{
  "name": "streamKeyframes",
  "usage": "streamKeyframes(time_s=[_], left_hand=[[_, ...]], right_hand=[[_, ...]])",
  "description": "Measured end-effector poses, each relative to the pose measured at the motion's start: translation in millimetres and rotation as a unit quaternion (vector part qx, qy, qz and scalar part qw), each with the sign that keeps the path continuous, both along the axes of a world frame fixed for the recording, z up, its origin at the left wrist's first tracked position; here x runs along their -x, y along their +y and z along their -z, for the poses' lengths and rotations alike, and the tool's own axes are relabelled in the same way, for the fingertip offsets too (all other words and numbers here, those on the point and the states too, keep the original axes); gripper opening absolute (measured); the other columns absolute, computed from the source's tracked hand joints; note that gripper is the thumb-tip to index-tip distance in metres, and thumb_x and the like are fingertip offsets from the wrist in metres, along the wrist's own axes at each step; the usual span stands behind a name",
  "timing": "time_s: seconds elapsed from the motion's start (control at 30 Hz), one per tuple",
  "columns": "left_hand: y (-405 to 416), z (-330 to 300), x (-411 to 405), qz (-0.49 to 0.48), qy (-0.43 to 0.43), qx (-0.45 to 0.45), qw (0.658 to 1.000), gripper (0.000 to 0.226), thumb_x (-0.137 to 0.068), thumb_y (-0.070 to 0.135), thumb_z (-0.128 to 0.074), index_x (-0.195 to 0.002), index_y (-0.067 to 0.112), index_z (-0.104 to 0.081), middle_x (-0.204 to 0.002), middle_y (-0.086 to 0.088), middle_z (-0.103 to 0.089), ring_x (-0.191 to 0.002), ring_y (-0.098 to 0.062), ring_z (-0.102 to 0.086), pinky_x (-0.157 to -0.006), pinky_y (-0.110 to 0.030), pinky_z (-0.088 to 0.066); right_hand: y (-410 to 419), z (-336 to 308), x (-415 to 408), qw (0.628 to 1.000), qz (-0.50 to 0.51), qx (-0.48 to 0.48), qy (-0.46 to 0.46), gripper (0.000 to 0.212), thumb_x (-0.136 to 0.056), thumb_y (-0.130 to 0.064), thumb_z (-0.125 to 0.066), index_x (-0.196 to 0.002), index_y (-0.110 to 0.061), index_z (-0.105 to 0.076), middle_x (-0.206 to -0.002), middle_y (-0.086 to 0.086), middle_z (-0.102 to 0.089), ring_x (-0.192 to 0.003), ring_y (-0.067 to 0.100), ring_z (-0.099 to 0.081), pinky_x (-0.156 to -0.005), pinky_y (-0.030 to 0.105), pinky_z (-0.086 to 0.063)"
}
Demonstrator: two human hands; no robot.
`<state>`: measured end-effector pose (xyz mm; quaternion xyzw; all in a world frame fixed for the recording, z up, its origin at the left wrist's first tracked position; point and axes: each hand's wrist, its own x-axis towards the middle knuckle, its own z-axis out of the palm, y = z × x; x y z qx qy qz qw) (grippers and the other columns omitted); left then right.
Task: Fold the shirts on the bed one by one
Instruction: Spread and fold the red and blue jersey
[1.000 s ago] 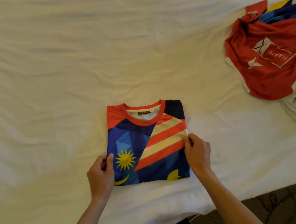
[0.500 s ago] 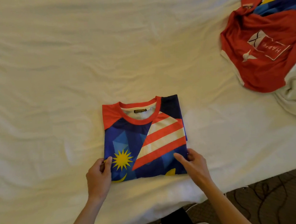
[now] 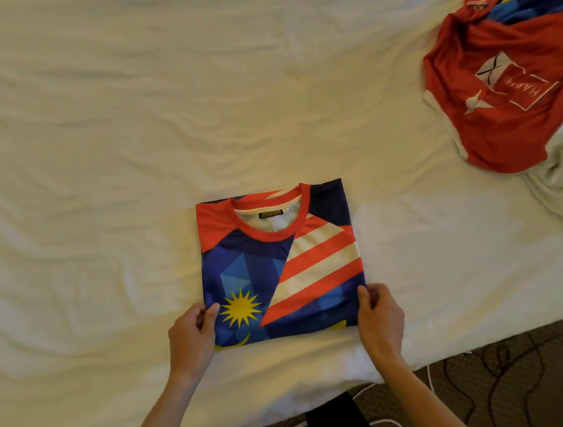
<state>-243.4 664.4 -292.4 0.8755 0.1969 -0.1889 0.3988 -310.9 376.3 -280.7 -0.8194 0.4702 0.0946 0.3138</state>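
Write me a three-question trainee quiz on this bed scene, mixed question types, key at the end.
1. True or false: the folded blue, red and white patterned shirt lies collar away from the person.
2. Which hand grips the side beside the yellow sun print? A) left hand B) right hand
3. Fill in: the crumpled red shirt with white print lies unfolded at the bed's far ____ side.

Key: 1 true; 2 A; 3 right.
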Motion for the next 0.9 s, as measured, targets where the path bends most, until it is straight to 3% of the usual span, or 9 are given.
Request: streamKeyframes(time_s=[0.1, 0.2, 0.27, 0.33, 0.43, 0.53, 0.67, 0.8, 0.9], left_hand=[[-23.5, -6.9, -7.8, -0.033, -0.087, -0.14, 0.986, 0.028, -0.095, 0.03, -0.063, -0.113, 0.008, -0.06, -0.105, -0.013, -0.064, -0.101, -0.037, -0.059, -0.082, -0.043, -0.046], [-66.7, -7.8, -5.5, 0.106, -0.143, -0.17, 0.969, 0.062, -0.097, 0.039, -0.046, -0.149, 0.007, -0.038, -0.156, -0.018, -0.034, -0.143, -0.034, -0.032, -0.112, -0.052, -0.029], [-79.2, 4.3, 1.1, 0.258, -0.143, -0.175, 0.939, 0.065, -0.101, 0.045, -0.031, -0.158, 0.018, -0.02, -0.166, -0.008, -0.011, -0.153, -0.026, -0.01, -0.12, -0.054, -0.011], [-59.5, 21.1, -7.3, 0.317, -0.129, -0.217, 0.914, 0.065, -0.099, 0.05, -0.024, -0.157, 0.021, -0.018, -0.166, -0.008, -0.008, -0.153, -0.028, -0.009, -0.118, -0.061, -0.011], [-22.1, 32.7, -29.9, 0.227, -0.086, -0.258, 0.935, 0.074, -0.096, 0.051, -0.023, -0.157, 0.008, -0.02, -0.163, -0.018, -0.017, -0.15, -0.034, -0.02, -0.117, -0.058, -0.017], [-27.9, 28.0, -48.8, 0.089, -0.129, -0.203, 0.967, 0.061, -0.1, 0.043, -0.034, -0.138, -0.004, -0.045, -0.134, -0.024, -0.049, -0.124, -0.042, -0.046, -0.102, -0.049, -0.037], [-44.7, 22.2, -77.3, -0.023, -0.071, -0.099, 0.992, 0.037, -0.1, 0.037, -0.053, -0.112, 0.003, -0.062, -0.107, -0.017, -0.063, -0.104, -0.039, -0.056, -0.09, -0.045, -0.042], [-39.0, 21.6, -89.5, -0.012, -0.021, -0.036, 0.999, 0.028, -0.093, 0.044, -0.063, -0.086, 0.017, -0.066, -0.084, -0.005, -0.071, -0.088, -0.034, -0.063, -0.074, -0.037, -0.043], [-37.2, 22.0, -95.5, 0.002, 0.029, 0.033, 0.999, 0.028, -0.092, 0.043, -0.067, -0.075, 0.022, -0.061, -0.072, 0.002, -0.064, -0.083, -0.032, -0.064, -0.071, -0.034, -0.042]], right_hand=[[27.1, 0.2, -8.7, 0.99, -0.069, 0.116, -0.047, 0.053, -0.098, -0.041, -0.051, -0.143, -0.015, -0.041, -0.151, 0.01, -0.037, -0.14, 0.031, -0.033, -0.107, 0.053, -0.029], [56.9, 11.4, -18.4, 0.924, -0.349, 0.096, -0.125, 0.065, -0.1, -0.043, -0.038, -0.157, -0.016, -0.021, -0.165, 0.005, -0.014, -0.153, 0.023, -0.009, -0.121, 0.053, -0.004], [56.6, 29.5, -19.8, 0.858, -0.495, 0.089, -0.1, 0.067, -0.102, -0.046, -0.031, -0.159, -0.02, -0.008, -0.167, -0.001, -0.001, -0.153, 0.019, -0.002, -0.118, 0.059, -0.006], [31.8, 43.7, -23.7, 0.872, -0.475, 0.107, -0.045, 0.071, -0.1, -0.053, -0.026, -0.158, -0.021, -0.001, -0.166, -0.002, 0.005, -0.153, 0.017, 0.004, -0.119, 0.059, -0.005], [-9.8, 50.9, -30.6, 0.94, -0.311, 0.14, -0.005, 0.079, -0.096, -0.06, -0.02, -0.158, -0.015, -0.003, -0.166, 0.004, 0.002, -0.153, 0.022, 0.001, -0.122, 0.055, 0.003], [-11.6, 43.2, -45.4, 0.978, -0.168, 0.097, -0.072, 0.083, -0.093, -0.065, -0.027, -0.157, -0.013, -0.017, -0.16, 0.012, -0.026, -0.145, 0.031, -0.026, -0.119, 0.05, -0.023], [-2.0, 31.5, -75.5, 0.994, -0.06, -0.002, -0.096, 0.086, -0.08, -0.075, -0.044, -0.144, -0.018, -0.04, -0.138, 0.007, -0.054, -0.124, 0.028, -0.05, -0.102, 0.042, -0.041], [-16.5, 28.8, -98.5, 0.991, -0.045, -0.122, -0.011, 0.072, -0.077, -0.079, -0.055, -0.121, -0.021, -0.059, -0.117, 0.005, -0.066, -0.105, 0.028, -0.062, -0.095, 0.045, -0.052], [-23.3, 29.4, -104.4, 0.98, -0.077, -0.186, 0.008, 0.058, -0.08, -0.075, -0.054, -0.104, -0.023, -0.062, -0.106, 0.001, -0.068, -0.091, 0.02, -0.063, -0.083, 0.035, -0.053]])
